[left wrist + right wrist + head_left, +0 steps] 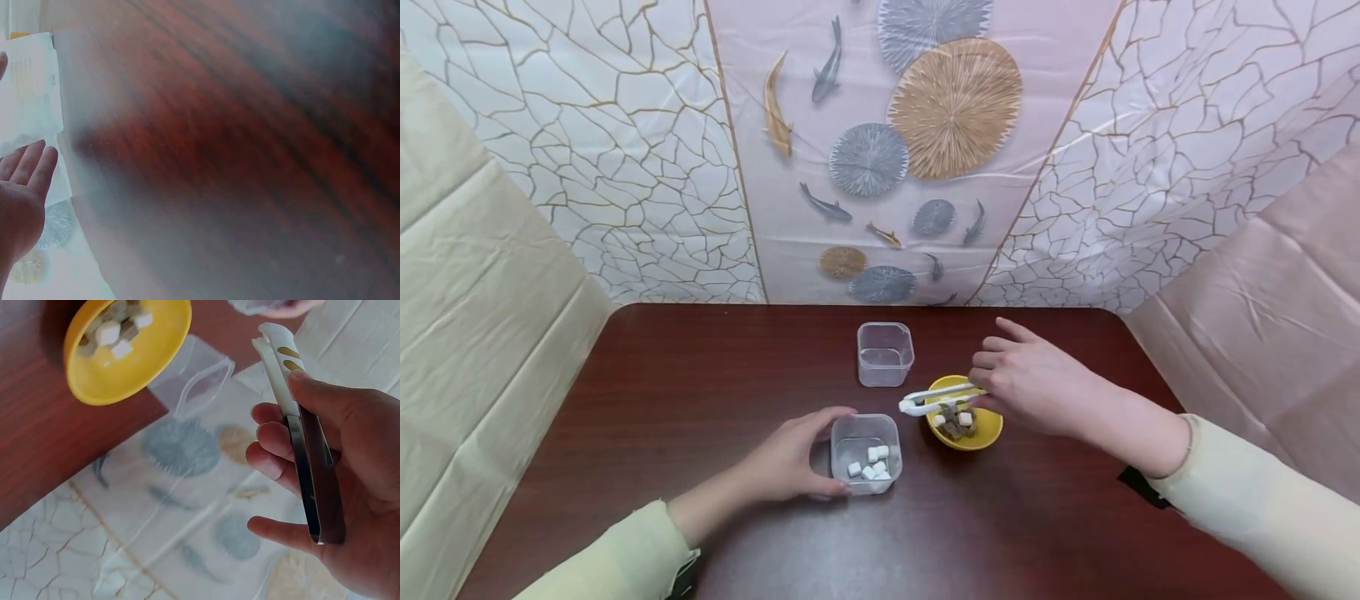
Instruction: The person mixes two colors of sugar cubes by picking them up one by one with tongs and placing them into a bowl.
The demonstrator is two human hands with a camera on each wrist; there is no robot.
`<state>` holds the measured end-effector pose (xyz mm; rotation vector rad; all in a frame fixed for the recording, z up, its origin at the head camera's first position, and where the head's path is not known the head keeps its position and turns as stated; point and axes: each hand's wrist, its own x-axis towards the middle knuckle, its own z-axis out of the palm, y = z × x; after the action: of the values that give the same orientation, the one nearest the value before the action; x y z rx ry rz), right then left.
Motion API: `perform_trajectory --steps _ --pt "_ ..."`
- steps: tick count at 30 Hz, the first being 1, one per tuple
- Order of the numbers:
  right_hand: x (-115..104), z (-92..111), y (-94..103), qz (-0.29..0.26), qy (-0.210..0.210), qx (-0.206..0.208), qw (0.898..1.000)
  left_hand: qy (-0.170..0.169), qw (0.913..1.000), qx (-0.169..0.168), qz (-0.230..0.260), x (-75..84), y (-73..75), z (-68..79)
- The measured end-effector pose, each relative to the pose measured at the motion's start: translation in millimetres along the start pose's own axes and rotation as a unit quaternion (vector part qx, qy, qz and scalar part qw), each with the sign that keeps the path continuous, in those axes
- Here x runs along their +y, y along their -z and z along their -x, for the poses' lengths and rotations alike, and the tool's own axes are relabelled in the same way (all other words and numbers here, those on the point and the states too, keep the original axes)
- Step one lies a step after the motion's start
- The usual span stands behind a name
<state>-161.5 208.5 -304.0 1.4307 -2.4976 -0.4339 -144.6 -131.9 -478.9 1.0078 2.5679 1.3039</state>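
Note:
My left hand [797, 460] holds a clear plastic container [865, 427] by its left side, thumb at the near corner and fingers at the far one. Several small white cubes [869, 472] lie on the container's floor. Between the thumb and fingers of my right hand [1026, 379] is a pair of white-tipped tongs [916, 408] with metal arms, their tips close together. The tongs reach across a yellow bowl [990, 432], tips left of its rim. Grey-brown cubes and a few white ones [107, 332] sit in the bowl. Nothing shows between the tongs' tips.
Another clear plastic container [886, 377] stands farther back on the dark red-brown table [722, 375]. A patterned cloth [820, 233] hangs behind the table's far edge, and pale fabric [482, 275] lines the sides.

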Motion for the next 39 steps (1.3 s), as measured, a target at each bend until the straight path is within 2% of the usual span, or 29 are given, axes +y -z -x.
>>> perform_trajectory --steps 7,18,26,33,39 --pt "13 20 -2.3 -0.004 -0.049 -0.03 0.998 0.002 1.0 0.001 0.002 -1.7 0.0 1.6" --pt "20 34 -26.4 0.012 -0.089 -0.065 0.994 0.005 1.0 0.001 -0.005 -2.6 -0.2 1.3" --pt "22 32 -38.6 0.013 -0.098 -0.08 0.992 0.008 1.0 -0.001 -0.003 -2.6 -0.8 0.7" --pt "22 31 -38.0 0.01 -0.112 -0.098 0.989 0.012 0.9999 -0.006 -0.004 -3.4 -1.0 -0.5" --pt "20 24 -27.1 -0.049 -0.087 -0.081 0.992 0.015 0.9999 -0.007 -0.002 -2.9 -0.3 -1.2"
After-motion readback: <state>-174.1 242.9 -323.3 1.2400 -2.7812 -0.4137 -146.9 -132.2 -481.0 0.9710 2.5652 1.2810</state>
